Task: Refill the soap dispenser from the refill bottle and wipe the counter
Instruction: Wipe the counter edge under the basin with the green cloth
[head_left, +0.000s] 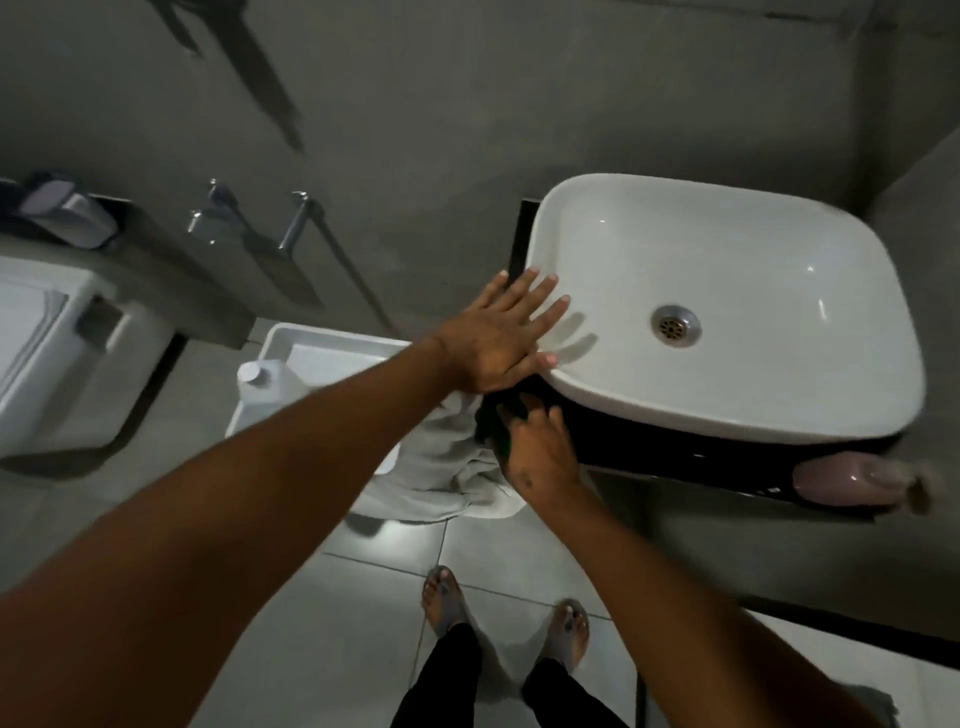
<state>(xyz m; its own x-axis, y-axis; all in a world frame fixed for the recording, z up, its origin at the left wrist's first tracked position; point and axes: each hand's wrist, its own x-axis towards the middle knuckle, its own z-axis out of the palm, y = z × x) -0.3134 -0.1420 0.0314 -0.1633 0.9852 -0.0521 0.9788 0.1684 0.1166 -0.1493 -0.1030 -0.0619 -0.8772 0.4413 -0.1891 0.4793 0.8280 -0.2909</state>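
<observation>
Head view: left hand (501, 332) flat, fingers spread, pressed on the basin (727, 405) rim, gripping nothing; right hand (537, 441) bunched on a dark cloth (491, 415) at the counter (675, 457) edge under the basin, w/ a pale towel (447, 467) hanging beside. Cloth looks soft, limp, light; wad it in the palm. Pink dispenser (852, 480) lies at the counter's right end; prob. slick, so hold round the body. Refill bottle (265, 389) down left, capped.

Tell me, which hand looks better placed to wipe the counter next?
Probably the right hand: it's already down on the dark cloth at the counter edge. The left hand lies flat and open on the sink rim.
</observation>
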